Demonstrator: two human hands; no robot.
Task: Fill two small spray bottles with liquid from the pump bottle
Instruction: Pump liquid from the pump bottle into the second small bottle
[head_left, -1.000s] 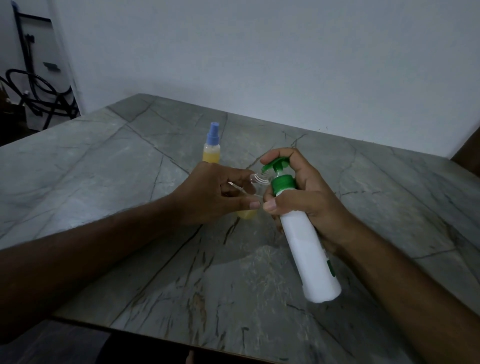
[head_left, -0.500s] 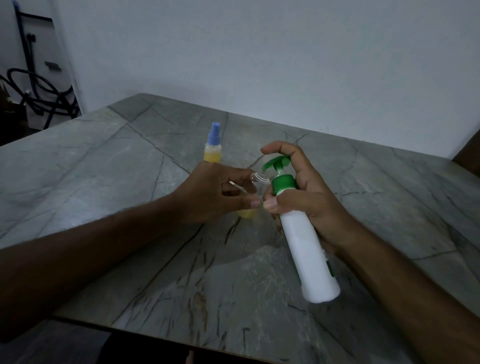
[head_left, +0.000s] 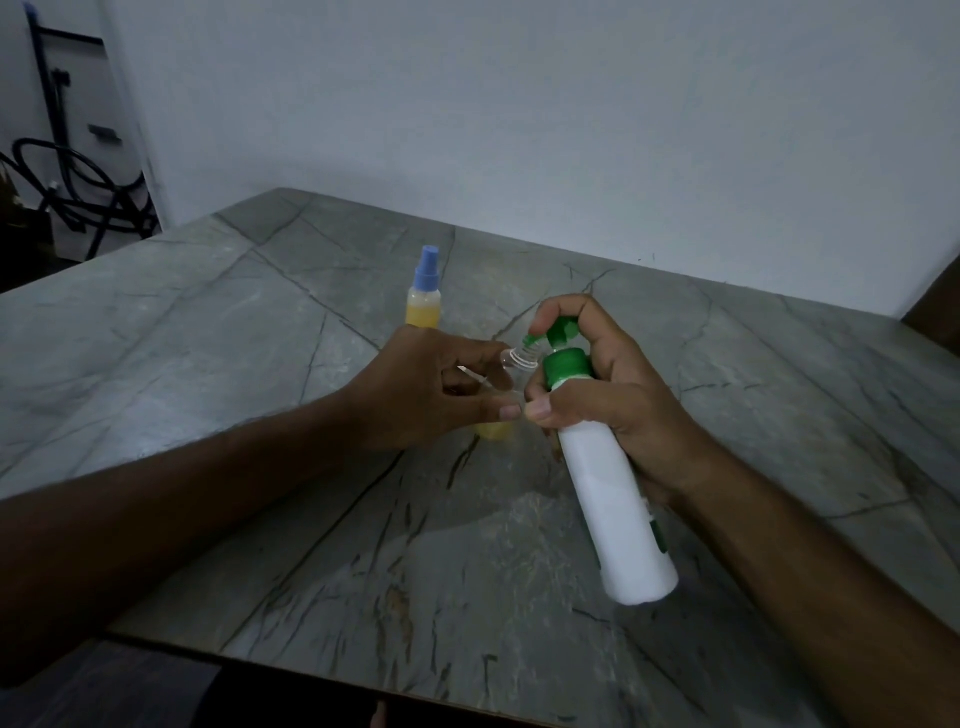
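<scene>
Two hands, two bottles at the spout

Both hands are clamped on something. My right hand (head_left: 613, 400) wraps the white pump bottle (head_left: 613, 499), holding it tilted off the table (head_left: 208, 338) with its base toward me, and the forefinger curls over the green pump head (head_left: 558, 332). My left hand (head_left: 431, 389) grips the open spray bottle (head_left: 498, 426), a clear one with yellow liquid low in it; its threaded neck sits right under the pump's spout, touching or nearly so, I cannot tell which. Just behind my left hand stands the second spray bottle (head_left: 425, 291), upright, blue cap on, yellow liquid nearly to its shoulder. Black tubing (head_left: 67, 176) lies on the floor far left, past the wall (head_left: 519, 104).
</scene>
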